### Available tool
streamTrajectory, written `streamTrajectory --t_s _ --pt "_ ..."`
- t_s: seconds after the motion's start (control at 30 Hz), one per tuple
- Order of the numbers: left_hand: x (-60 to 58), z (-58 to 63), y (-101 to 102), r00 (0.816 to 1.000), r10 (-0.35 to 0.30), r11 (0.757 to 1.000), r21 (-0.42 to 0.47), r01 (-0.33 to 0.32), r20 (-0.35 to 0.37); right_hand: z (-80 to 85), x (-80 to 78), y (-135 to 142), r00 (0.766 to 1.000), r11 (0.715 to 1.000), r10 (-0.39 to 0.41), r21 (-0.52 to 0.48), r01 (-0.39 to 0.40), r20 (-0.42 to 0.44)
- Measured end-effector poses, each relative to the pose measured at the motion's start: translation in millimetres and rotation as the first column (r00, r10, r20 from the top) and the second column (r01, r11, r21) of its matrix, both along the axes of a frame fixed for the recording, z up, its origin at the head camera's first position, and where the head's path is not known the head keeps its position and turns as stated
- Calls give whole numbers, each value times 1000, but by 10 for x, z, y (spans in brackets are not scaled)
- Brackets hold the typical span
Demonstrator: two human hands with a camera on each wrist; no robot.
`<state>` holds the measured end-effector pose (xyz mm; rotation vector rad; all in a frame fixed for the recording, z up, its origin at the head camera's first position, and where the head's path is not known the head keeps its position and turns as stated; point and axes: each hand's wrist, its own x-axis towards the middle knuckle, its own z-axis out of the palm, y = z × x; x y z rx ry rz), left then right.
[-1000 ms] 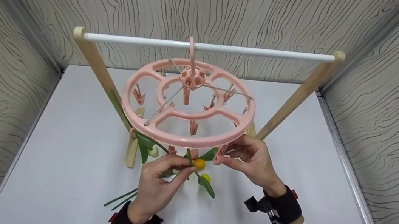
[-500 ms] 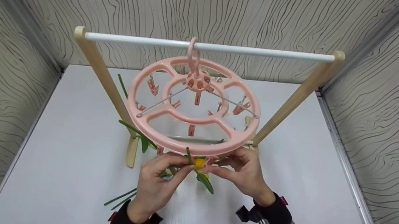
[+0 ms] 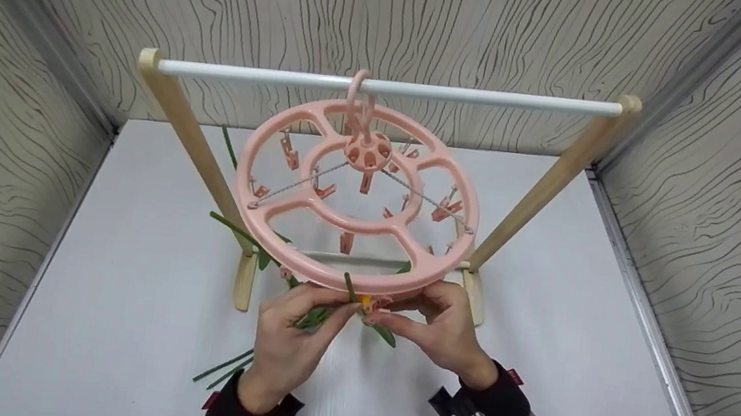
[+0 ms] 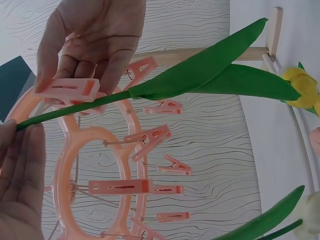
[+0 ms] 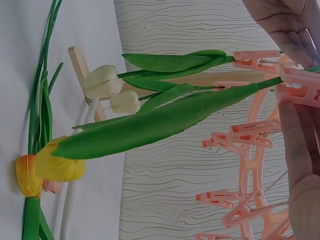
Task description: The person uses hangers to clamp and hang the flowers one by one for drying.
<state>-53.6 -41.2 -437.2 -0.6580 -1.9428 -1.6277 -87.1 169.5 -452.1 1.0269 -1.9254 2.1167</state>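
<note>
My left hand (image 3: pixel 292 329) pinches the green stem of a yellow tulip (image 5: pixel 62 160) near its end, with the bloom hanging down. Between thumb and fingers my right hand (image 3: pixel 444 330) holds a pink clothespin (image 4: pixel 70 90) right at that stem, above the leaves. The clothespin belongs to a round pink clip hanger (image 3: pixel 347 279), whose front rim dips toward the hands. Two white tulips (image 5: pixel 102 82) hang head down from other clips, seen in the right wrist view. In the head view the hands and rim partly cover the yellow bloom.
The hanger hooks over a white bar (image 3: pixel 497 98) on a wooden stand (image 3: pixel 185 136). More tulips, one orange-yellow (image 5: pixel 29 175), lie on the white table (image 3: pixel 126 355), their stems (image 3: pixel 224 363) reaching left. Several unused clothespins (image 3: pixel 346 242) dangle from the ring.
My right hand has moved left with the clothespin, up to the tulip stem. The hanger has turned and swung with it, carrying the hung stems along. My left hand has stayed nearly still.
</note>
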Motion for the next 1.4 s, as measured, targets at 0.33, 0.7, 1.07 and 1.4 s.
streamTrajectory --t_s 0.33,0.7,1.07,1.4 --pt "-20 4 20 997 53 998 -30 -55 -60 -35 58 -99 995 995 -99 31 100 -16" --pt "-75 6 -19 996 36 999 1 -36 -80 -63 136 -54 978 972 -205 111 208 -40" --pt "-91 33 -120 997 63 998 32 -62 -50 -267 178 263 915 918 -389 -126 376 -106" --pt "-116 16 -275 996 81 995 66 -79 -24 -293 -15 402 929 926 -368 105 362 43"
